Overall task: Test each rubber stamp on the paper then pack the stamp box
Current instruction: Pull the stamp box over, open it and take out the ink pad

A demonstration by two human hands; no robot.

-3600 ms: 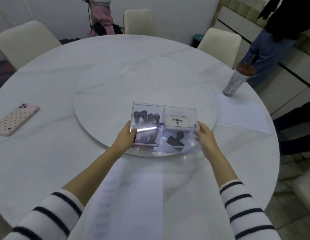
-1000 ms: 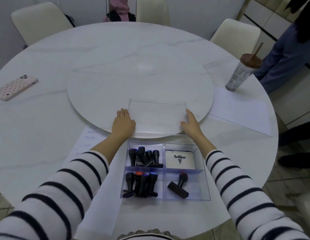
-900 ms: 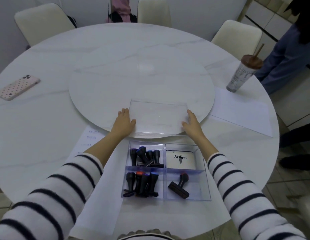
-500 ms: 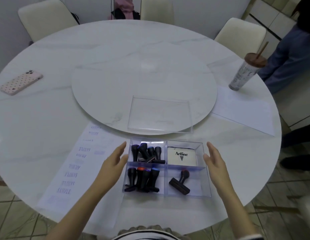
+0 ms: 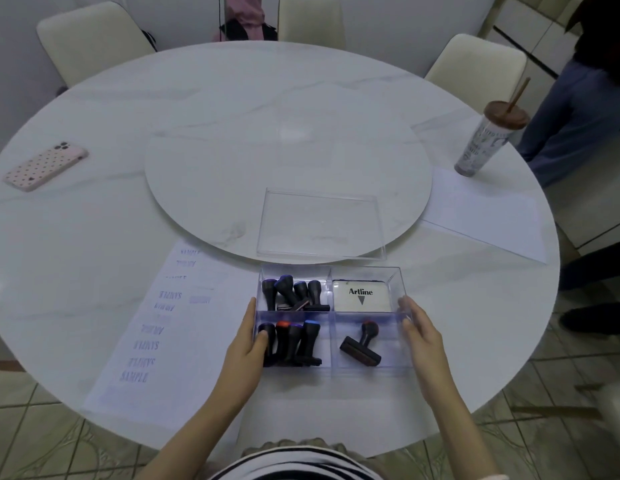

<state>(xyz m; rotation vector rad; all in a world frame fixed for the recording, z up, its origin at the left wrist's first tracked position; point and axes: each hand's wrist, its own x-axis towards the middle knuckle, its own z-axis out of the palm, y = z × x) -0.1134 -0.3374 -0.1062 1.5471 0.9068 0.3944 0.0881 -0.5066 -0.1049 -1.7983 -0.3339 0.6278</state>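
Note:
The clear stamp box (image 5: 395, 362) stands on the white paper (image 5: 156, 344) near the table's front edge. Its two left compartments hold several black rubber stamps (image 5: 294, 341). An Artline ink pad (image 5: 361, 296) fills the back right compartment, and one stamp (image 5: 362, 344) lies in the front right one. My left hand (image 5: 247, 344) grips the box's left wall, thumb inside. My right hand (image 5: 419, 332) grips the right wall. The clear lid (image 5: 320, 225) lies on the turntable just behind the box. Blue "SAMPLE" prints mark the paper's left part.
A round turntable (image 5: 232, 161) sits mid-table. A pink dotted phone (image 5: 45, 166) lies far left. A tumbler with a straw (image 5: 488, 143) stands far right beside a second white sheet (image 5: 485, 216). Chairs ring the table; a person stands at the right.
My hands left the lid lying on the turntable, drew back toward me and closed on the two side walls of the stamp box.

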